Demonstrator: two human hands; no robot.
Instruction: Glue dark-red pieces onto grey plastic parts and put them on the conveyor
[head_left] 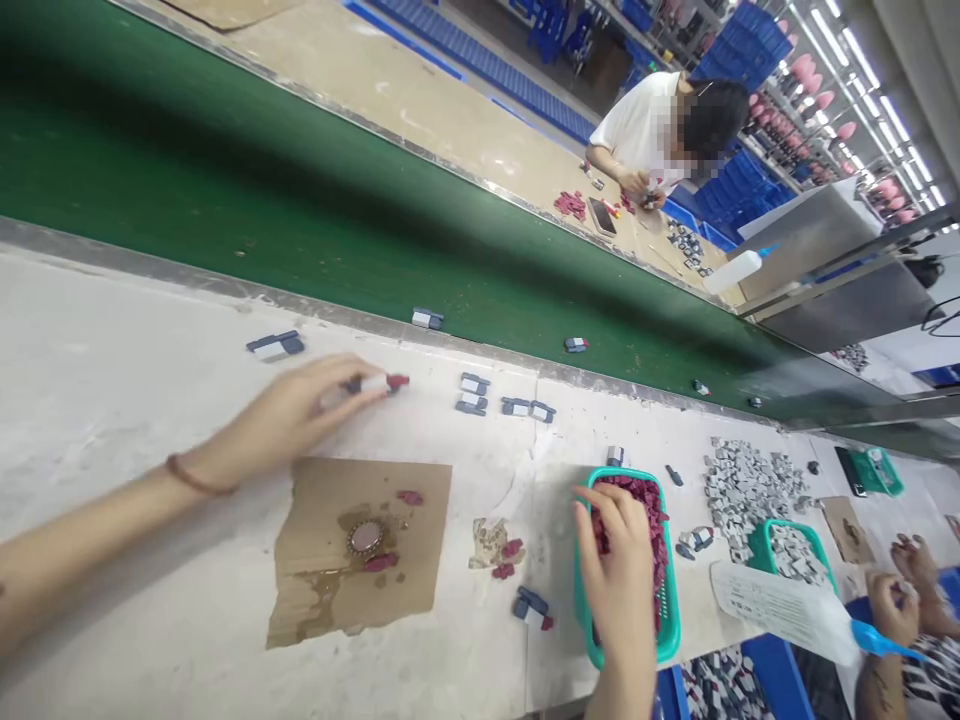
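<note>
My left hand (330,400) is closed in a pinch on a small grey-and-white plastic part (373,383) with a dark red tip, held above the white table. My right hand (619,550) reaches over a green basket (671,610) of small dark red pieces (637,492); its fingers are apart, with nothing visible between them. Below my left hand lies a piece of brown cardboard (300,540) bearing a round cap (365,538) and wet stains. Two red pieces (381,562) rest on it. Several grey-and-white parts (472,385) lie between my hands.
A green conveyor belt (337,240) beyond the table carries a few parts (576,344). White pieces (750,490) are heaped to the right, near a squeeze bottle (787,610) with a blue nozzle. A co-worker (637,130) sits across the belt; another person's hands (896,600) are at the right edge.
</note>
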